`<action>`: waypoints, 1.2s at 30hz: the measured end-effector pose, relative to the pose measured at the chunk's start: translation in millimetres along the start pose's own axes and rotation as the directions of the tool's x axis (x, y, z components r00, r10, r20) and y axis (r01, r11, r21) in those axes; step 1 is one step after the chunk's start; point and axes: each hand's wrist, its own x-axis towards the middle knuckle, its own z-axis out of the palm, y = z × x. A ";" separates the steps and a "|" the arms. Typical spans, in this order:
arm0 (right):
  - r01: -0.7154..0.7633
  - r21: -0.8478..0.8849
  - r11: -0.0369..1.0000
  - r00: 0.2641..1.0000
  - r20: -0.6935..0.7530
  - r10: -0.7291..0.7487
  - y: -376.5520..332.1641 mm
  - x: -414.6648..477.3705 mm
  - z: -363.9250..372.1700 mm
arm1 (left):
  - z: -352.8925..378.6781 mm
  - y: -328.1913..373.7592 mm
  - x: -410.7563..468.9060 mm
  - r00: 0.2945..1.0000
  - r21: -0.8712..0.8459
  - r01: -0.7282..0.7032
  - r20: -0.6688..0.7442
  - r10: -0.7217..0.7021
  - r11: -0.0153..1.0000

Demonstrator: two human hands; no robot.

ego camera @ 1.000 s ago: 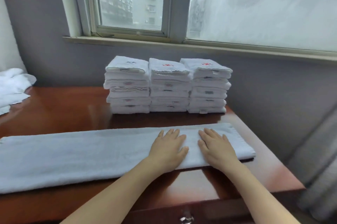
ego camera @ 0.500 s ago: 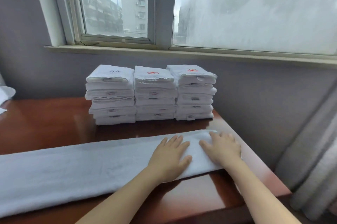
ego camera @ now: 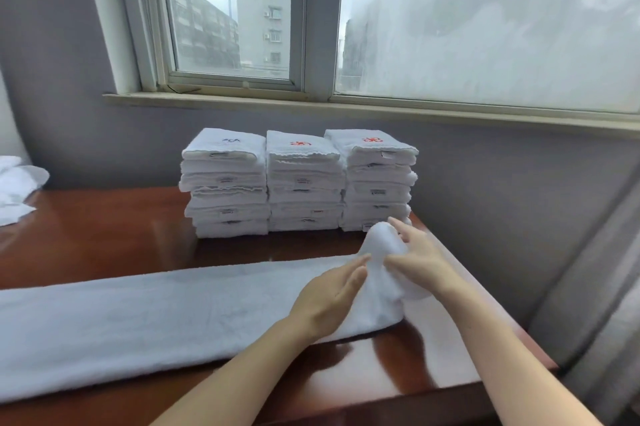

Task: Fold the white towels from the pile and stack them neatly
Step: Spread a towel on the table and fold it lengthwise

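Presently, my right hand (ego camera: 420, 261) pinches the towel (ego camera: 138, 318) end upward for folding; my left hand (ego camera: 329, 297), fingers (ego camera: 358, 268) straight, pins the crease.

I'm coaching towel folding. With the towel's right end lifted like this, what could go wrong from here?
1. The right hand lifts the end of the towel close in front of the right stack, which stands by the right edge of the table. A wide swing could knock that stack askew.
2. The left hand presses only one spot near the fold, so the long towel might shift and the fold could land crooked.
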 end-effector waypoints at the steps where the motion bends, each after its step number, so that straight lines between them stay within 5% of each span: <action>1: 0.038 0.122 0.992 0.999 -0.013 -0.037 -9.0 -3.4 4.9 | -3.1 4.8 -2.6 1.000 -0.269 0.016 0.008 -0.014 0.963; 3: 0.090 0.334 0.938 0.996 -0.017 -0.090 -28.4 -10.8 17.3 | -12.6 13.2 -8.9 1.000 -0.544 -0.008 -0.030 -0.010 0.839; 8: 0.181 0.525 0.832 0.974 0.022 -0.226 -81.3 -24.3 54.7 | -61.7 25.5 -33.1 0.975 -0.699 0.013 -0.150 -0.164 0.715; 13: 0.188 0.551 0.813 0.949 0.111 -0.296 -124.5 -31.7 101.2 | -108.9 0.7 -61.3 0.948 -0.765 0.064 -0.154 -0.278 0.641; 19: 0.072 0.459 0.886 0.928 0.295 -0.228 -131.9 -36.9 157.0 | -135.6 -33.8 -96.5 0.865 -0.705 0.340 -0.025 -0.501 0.623; 22: 0.045 0.500 0.865 0.967 0.196 -0.163 -123.5 -31.6 160.6 | -150.9 -41.6 -107.1 0.822 -0.664 0.386 -0.068 -0.566 0.640; 25: 0.150 0.337 0.930 0.982 0.062 -0.181 -109.9 -22.8 157.6 | -164.4 -43.0 -109.3 0.787 -0.562 0.450 -0.118 -0.605 0.695; 29: 0.246 0.022 0.969 0.961 0.127 -0.247 -89.2 -20.3 161.2 | -166.1 -50.3 -112.1 0.742 -0.312 0.565 -0.213 -0.636 0.764; 33: 0.358 -0.285 0.889 0.920 0.273 -0.283 -72.1 -16.5 164.8 | -165.2 -49.0 -119.8 0.762 -0.288 0.583 -0.132 -0.635 0.760; 36: 0.467 -0.428 0.774 0.855 0.440 -0.273 -63.2 -14.7 163.1 | -164.7 -44.8 -121.6 0.755 0.069 0.633 -0.271 -0.597 0.771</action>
